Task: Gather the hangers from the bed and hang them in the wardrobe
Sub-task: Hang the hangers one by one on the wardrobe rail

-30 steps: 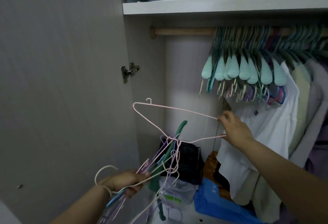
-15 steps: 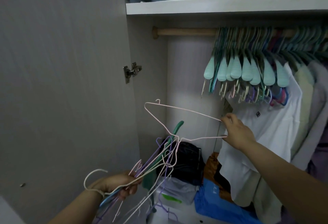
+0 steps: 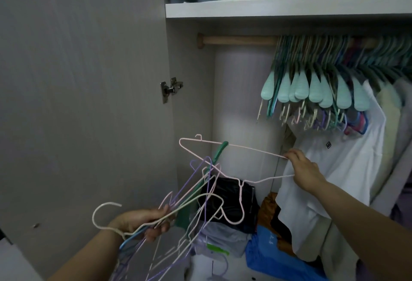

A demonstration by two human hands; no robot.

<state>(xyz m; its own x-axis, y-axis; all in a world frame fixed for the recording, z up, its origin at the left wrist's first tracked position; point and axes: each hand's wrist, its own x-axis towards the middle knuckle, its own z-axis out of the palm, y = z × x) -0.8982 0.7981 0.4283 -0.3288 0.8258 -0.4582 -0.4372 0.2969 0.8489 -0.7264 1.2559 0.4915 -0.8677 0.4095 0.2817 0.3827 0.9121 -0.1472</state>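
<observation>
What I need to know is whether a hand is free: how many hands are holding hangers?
2. The left hand grips a bunch of hangers low by the door; the right hand pinches one end of a pink wire hanger before the white shirt. Neither is free.

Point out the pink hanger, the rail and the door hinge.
pink hanger [image 3: 252, 148]: head view, on its long straight wire bar.
rail [image 3: 236, 40]: head view, on the bare wooden stretch left of the hung hangers.
door hinge [image 3: 171, 89]: head view, on the metal hinge body.
</observation>
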